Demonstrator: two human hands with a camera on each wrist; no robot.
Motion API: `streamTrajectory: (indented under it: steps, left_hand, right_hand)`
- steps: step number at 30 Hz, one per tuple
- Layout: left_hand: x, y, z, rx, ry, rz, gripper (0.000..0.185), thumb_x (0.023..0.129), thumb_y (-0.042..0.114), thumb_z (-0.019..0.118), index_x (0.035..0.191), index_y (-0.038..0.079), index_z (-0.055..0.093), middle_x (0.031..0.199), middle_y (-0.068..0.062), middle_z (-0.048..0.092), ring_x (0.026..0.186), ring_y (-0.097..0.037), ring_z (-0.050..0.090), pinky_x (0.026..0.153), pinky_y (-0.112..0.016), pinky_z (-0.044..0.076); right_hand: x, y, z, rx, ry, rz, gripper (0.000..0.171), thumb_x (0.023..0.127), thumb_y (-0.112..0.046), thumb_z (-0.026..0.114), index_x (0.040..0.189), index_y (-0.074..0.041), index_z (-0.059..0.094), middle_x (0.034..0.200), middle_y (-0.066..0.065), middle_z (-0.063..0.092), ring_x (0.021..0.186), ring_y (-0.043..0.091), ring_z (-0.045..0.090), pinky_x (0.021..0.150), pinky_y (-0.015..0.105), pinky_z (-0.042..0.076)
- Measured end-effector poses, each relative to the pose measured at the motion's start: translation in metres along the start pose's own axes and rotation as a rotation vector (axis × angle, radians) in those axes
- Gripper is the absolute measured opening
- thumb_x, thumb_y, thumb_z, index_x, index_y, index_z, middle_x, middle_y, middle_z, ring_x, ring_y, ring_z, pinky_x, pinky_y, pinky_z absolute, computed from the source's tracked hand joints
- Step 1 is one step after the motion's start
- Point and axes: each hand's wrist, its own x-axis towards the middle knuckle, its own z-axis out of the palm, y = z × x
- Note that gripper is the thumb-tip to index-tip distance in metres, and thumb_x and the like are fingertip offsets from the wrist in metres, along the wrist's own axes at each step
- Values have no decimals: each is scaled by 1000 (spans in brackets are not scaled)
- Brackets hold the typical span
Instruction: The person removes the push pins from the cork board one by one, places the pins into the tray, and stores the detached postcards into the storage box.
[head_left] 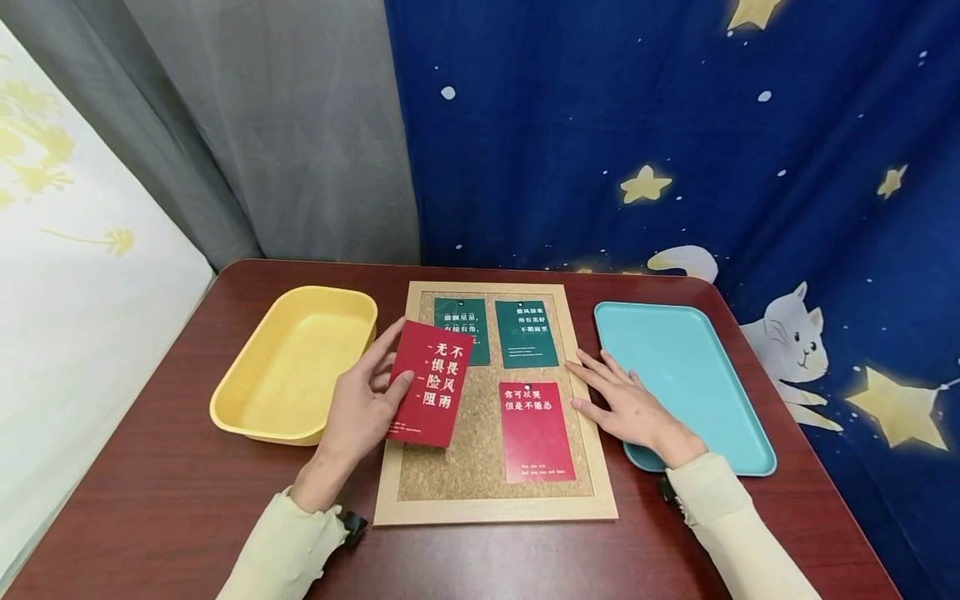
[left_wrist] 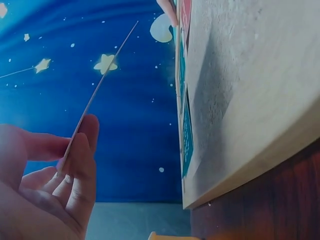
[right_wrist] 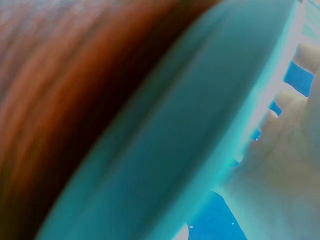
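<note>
My left hand (head_left: 363,408) pinches a red card (head_left: 429,387) with white writing by its left edge, thumb in front and fingers behind. In the left wrist view the card (left_wrist: 102,80) shows edge-on, held above the cork board (left_wrist: 215,75). My right hand (head_left: 630,404) lies with fingers spread, fingertips at the right wooden frame of the cork board (head_left: 487,510). Pinned on the board are a green card (head_left: 527,335) at the upper right, a pinkish-red card (head_left: 537,433) below it, and another green card (head_left: 461,310) at the upper left, partly covered by the held card.
A yellow basin (head_left: 300,358) stands left of the board. A shallow blue tray (head_left: 682,358) lies to the right, partly under my right hand and wrist in the head view. Curtains (head_left: 540,150) hang behind the dark red wooden table (head_left: 150,467).
</note>
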Motion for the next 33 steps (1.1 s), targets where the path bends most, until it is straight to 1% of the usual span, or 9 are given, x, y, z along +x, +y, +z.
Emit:
streamTrajectory:
  steps: [4, 12, 17, 22, 25, 29, 31, 33]
  left_hand:
    - [0, 0, -3, 16, 16, 2, 75, 99, 12, 70, 160, 41, 37, 134, -14, 69, 105, -32, 78, 76, -37, 66]
    - [4, 2, -9, 48, 51, 35, 73, 99, 16, 71, 160, 39, 39, 136, -15, 69, 107, -32, 77, 79, -37, 66]
    - [6, 1, -19, 79, 97, 46, 72, 98, 14, 72, 160, 36, 41, 135, -15, 69, 107, -33, 77, 81, -37, 65]
    - [8, -4, -29, 115, 143, 63, 71, 98, 15, 73, 159, 34, 43, 130, -17, 72, 103, -34, 78, 79, -36, 65]
    - [9, -6, -33, 131, 173, 71, 69, 98, 16, 73, 158, 33, 44, 128, -17, 73, 101, -34, 78, 78, -31, 65]
    - [11, -9, -38, 135, 204, 78, 68, 98, 16, 73, 157, 34, 46, 126, -17, 74, 98, -34, 78, 74, -19, 62]
    - [13, -9, -41, 137, 217, 75, 67, 98, 16, 73, 157, 34, 46, 125, -16, 73, 96, -31, 78, 72, -14, 60]
    - [14, -10, -43, 139, 232, 69, 66, 98, 16, 72, 157, 34, 47, 125, -16, 73, 94, -25, 77, 71, -11, 58]
  right_hand:
    - [0, 1, 0, 3, 3, -4, 69, 102, -53, 60, 163, -31, 36, 176, 0, 23, 164, 41, 10, 122, 79, 12]
    - [0, 4, 0, -3, 7, -2, 69, 102, -53, 59, 163, -31, 35, 176, 0, 23, 163, 42, 10, 122, 79, 12]
    - [0, 3, 1, 3, 3, -4, 69, 102, -53, 59, 163, -31, 36, 176, 0, 23, 163, 42, 10, 122, 80, 11]
    - [1, 2, 1, 1, 3, -1, 68, 102, -53, 59, 163, -31, 36, 175, 0, 23, 163, 41, 10, 122, 80, 12]
    - [1, 2, 2, -5, 2, -3, 68, 102, -54, 59, 163, -32, 36, 175, 0, 23, 163, 42, 11, 122, 80, 13]
    - [2, 1, 1, -6, 4, -4, 69, 102, -53, 60, 163, -32, 36, 175, 0, 24, 163, 42, 11, 122, 80, 13]
    - [2, 1, 1, -4, 4, -3, 69, 102, -53, 60, 163, -32, 36, 175, 0, 24, 163, 42, 10, 122, 79, 12]
    - [1, 1, 0, 0, 3, -3, 69, 102, -53, 60, 163, -32, 36, 175, 0, 23, 163, 42, 10, 122, 79, 12]
